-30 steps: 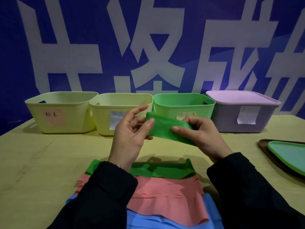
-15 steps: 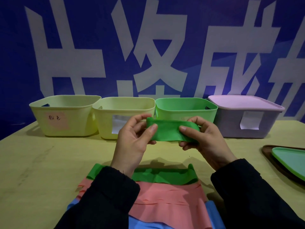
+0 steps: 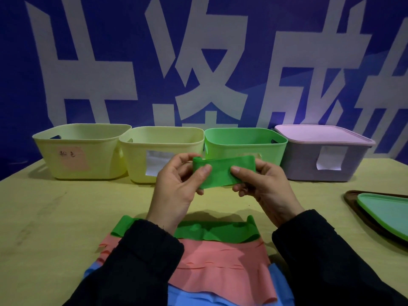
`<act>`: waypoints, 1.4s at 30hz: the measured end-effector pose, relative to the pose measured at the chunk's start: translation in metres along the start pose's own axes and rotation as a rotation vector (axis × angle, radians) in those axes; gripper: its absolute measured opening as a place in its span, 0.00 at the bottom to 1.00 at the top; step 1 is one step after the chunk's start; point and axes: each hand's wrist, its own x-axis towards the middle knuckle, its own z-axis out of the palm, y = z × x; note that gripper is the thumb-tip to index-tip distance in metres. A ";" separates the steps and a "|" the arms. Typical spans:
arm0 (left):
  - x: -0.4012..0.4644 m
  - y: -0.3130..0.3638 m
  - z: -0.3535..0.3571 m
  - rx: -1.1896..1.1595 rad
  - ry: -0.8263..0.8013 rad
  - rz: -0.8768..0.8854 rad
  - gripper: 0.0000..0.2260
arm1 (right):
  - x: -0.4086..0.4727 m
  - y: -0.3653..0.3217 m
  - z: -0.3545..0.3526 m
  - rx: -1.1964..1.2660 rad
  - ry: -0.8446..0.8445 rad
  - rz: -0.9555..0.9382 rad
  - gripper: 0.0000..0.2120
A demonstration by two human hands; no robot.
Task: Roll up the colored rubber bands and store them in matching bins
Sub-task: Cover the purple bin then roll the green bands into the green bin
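A green rubber band (image 3: pixel 220 172) is held in the air above the worktop (image 3: pixel 55 217), in front of the green bin (image 3: pixel 245 143). Its left end is turned over into a small roll; the rest runs flat toward 3 o'clock. The left hand (image 3: pixel 176 186) pinches the rolled end, thumb on the near face and fingers (image 3: pixel 183 157) curled behind it. The right hand (image 3: pixel 265 184) pinches the flat end the same way, thumb in front, fingers narrow around the band.

At 6 o'clock from the hands, on the worktop, lie more bands in a stack: green bands (image 3: pixel 209 233) farthest, pink bands (image 3: pixel 220 270) over the middle, blue bands (image 3: pixel 198 299) nearest the person. Dark sleeves (image 3: pixel 141 261) cover part of the stack.

At 12 o'clock a row of bins stands along the far edge: a pale yellow bin with a pink label (image 3: pixel 81 151) at the left, a second pale yellow bin (image 3: pixel 161 153) touching it, the green bin, then a lilac lidded bin (image 3: pixel 324 155) at the right. At 3 o'clock a green lid (image 3: pixel 386 215) rests on a dark tray (image 3: pixel 353 199).

Behind the worktop hangs a blue banner (image 3: pixel 110 40) with large white characters.
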 end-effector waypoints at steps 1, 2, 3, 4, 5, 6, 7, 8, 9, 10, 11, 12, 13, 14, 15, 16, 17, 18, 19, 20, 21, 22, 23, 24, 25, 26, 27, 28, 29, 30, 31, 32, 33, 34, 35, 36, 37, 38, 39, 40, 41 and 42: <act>0.000 -0.001 -0.001 -0.004 0.017 -0.002 0.14 | 0.000 0.001 -0.001 0.000 0.006 -0.004 0.10; 0.000 -0.002 -0.002 0.003 0.027 -0.004 0.14 | 0.000 0.002 -0.001 0.003 0.014 -0.012 0.09; 0.000 -0.003 -0.002 0.013 0.023 -0.004 0.13 | 0.001 0.003 -0.002 0.008 0.025 -0.023 0.08; 0.000 -0.003 -0.002 0.017 0.012 -0.008 0.12 | 0.001 0.003 -0.002 0.012 0.037 -0.035 0.08; 0.000 -0.004 -0.001 0.012 -0.007 -0.017 0.13 | 0.002 0.003 -0.002 0.010 0.047 -0.044 0.09; -0.001 -0.004 0.000 0.001 -0.030 -0.025 0.14 | 0.002 0.003 -0.001 0.002 0.052 -0.049 0.09; -0.002 -0.004 0.001 -0.002 -0.052 -0.025 0.14 | 0.002 0.004 0.000 -0.009 0.054 -0.053 0.09; -0.002 -0.004 0.002 0.010 -0.062 -0.017 0.13 | 0.001 0.004 0.000 -0.021 0.049 -0.054 0.10; -0.002 -0.005 0.002 0.031 -0.065 -0.006 0.12 | 0.001 0.005 0.000 -0.034 0.044 -0.053 0.10; -0.002 -0.005 0.001 0.054 -0.062 0.002 0.11 | 0.001 0.006 0.001 -0.044 0.038 -0.051 0.09; -0.002 -0.006 0.001 0.070 -0.060 0.007 0.11 | 0.001 0.007 0.001 -0.048 0.035 -0.053 0.09; -0.002 -0.006 0.001 0.082 -0.054 0.005 0.11 | 0.001 0.008 0.001 -0.048 0.035 -0.057 0.09; -0.001 -0.006 0.001 0.087 -0.046 -0.003 0.11 | 0.000 0.008 0.002 -0.044 0.039 -0.062 0.09; -0.001 -0.005 0.001 0.087 -0.033 -0.011 0.10 | 0.000 0.007 0.002 -0.034 0.047 -0.068 0.09; -0.001 -0.004 0.002 0.078 -0.018 -0.014 0.11 | 0.000 0.007 0.002 -0.023 0.058 -0.073 0.09; -0.001 -0.003 0.002 0.069 -0.002 -0.014 0.12 | 0.000 0.007 0.002 -0.011 0.068 -0.076 0.09; -0.001 -0.002 0.002 0.062 0.009 -0.015 0.13 | 0.000 0.007 0.002 0.003 0.077 -0.074 0.10; 0.000 -0.003 0.001 0.063 0.013 -0.015 0.14 | 0.001 0.007 0.002 0.023 0.084 -0.067 0.10; 0.000 -0.003 0.000 0.071 0.013 -0.014 0.15 | 0.002 0.007 0.002 0.050 0.090 -0.057 0.10; -0.001 -0.002 0.000 0.085 0.010 -0.013 0.15 | 0.002 0.007 0.001 0.077 0.098 -0.046 0.10; -0.001 -0.003 -0.001 0.105 0.008 -0.013 0.15 | 0.003 0.007 0.001 0.097 0.106 -0.037 0.10; -0.001 -0.002 -0.001 0.123 0.005 -0.012 0.15 | 0.003 0.007 0.000 0.107 0.115 -0.030 0.10; -0.002 -0.002 0.000 0.135 0.003 -0.010 0.15 | 0.003 0.007 0.000 0.110 0.122 -0.025 0.10; -0.002 -0.002 0.000 0.139 0.002 -0.011 0.15 | 0.003 0.007 -0.001 0.108 0.130 -0.021 0.11; -0.002 -0.002 0.001 0.134 0.002 -0.011 0.16 | 0.004 0.008 -0.001 0.104 0.137 -0.018 0.11; -0.003 -0.001 0.001 0.128 0.004 -0.012 0.17 | 0.004 0.008 -0.001 0.100 0.143 -0.016 0.12; -0.003 -0.001 0.002 0.121 0.008 -0.015 0.18 | 0.004 0.008 -0.001 0.097 0.147 -0.014 0.12; -0.003 0.000 0.002 0.104 0.015 -0.024 0.20 | 0.003 0.008 0.000 0.094 0.150 -0.013 0.12; -0.003 0.000 0.002 0.077 0.022 -0.034 0.20 | 0.003 0.007 0.001 0.092 0.153 -0.013 0.12; -0.003 0.001 0.002 0.057 0.026 -0.040 0.20 | 0.003 0.007 0.001 0.091 0.156 -0.015 0.12; -0.003 0.001 0.003 0.056 0.028 -0.042 0.20 | 0.002 0.007 0.001 0.089 0.160 -0.018 0.11; -0.002 0.001 0.003 0.066 0.029 -0.041 0.19 | 0.002 0.007 0.000 0.088 0.166 -0.021 0.11; -0.002 0.001 0.003 0.069 0.029 -0.037 0.18 | 0.002 0.008 0.000 0.087 0.168 -0.024 0.10; -0.002 0.000 0.003 0.058 0.028 -0.033 0.16 | 0.002 0.008 0.000 0.086 0.169 -0.026 0.10; -0.002 -0.001 0.003 0.034 0.022 -0.034 0.14 | 0.002 0.009 0.000 0.083 0.168 -0.028 0.09; -0.002 -0.002 0.003 0.008 0.008 -0.037 0.12 | 0.002 0.009 0.001 0.077 0.166 -0.029 0.09; -0.002 -0.003 0.004 -0.011 -0.011 -0.038 0.10 | 0.002 0.009 0.002 0.072 0.162 -0.032 0.08; -0.003 -0.004 0.004 -0.022 -0.033 -0.037 0.09 | 0.002 0.010 0.003 0.066 0.157 -0.033 0.08; -0.003 -0.005 0.005 -0.033 -0.052 -0.037 0.09 | 0.002 0.010 0.004 0.058 0.151 -0.034 0.07; -0.003 -0.006 0.005 -0.043 -0.066 -0.040 0.09 | 0.001 0.011 0.004 0.048 0.145 -0.034 0.07; -0.004 -0.006 0.005 -0.054 -0.074 -0.043 0.09 | 0.001 0.012 0.005 0.035 0.143 -0.034 0.07; -0.004 -0.006 0.005 -0.057 -0.075 -0.045 0.09 | 0.000 0.013 0.006 0.023 0.141 -0.034 0.07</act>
